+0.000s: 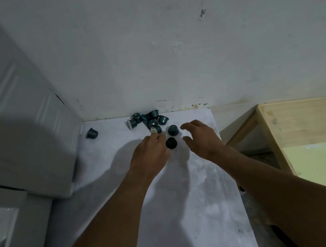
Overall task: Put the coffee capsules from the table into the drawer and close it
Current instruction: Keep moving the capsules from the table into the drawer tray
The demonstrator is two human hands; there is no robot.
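While poised over the bench (188,193): right grip (202,138) spread open at 3 o'clock of dark capsule (171,143); left grip (151,152) curled at 9, holding or not, cannot tell. Behind, capsule cluster (149,120) at 12 by wall (170,59); stray capsule (92,133) at 10. Advice: pinch by rims, take nearest first, avoid scattering the heap.

The left hand (149,152) is hiding its own fingertips, so any grip on the labelled capsule (154,130) is staying unclear. The clustered capsules (151,122) are overlapping (no sure count). The left edge is cutting off the drawer (26,230), its contents blurring.
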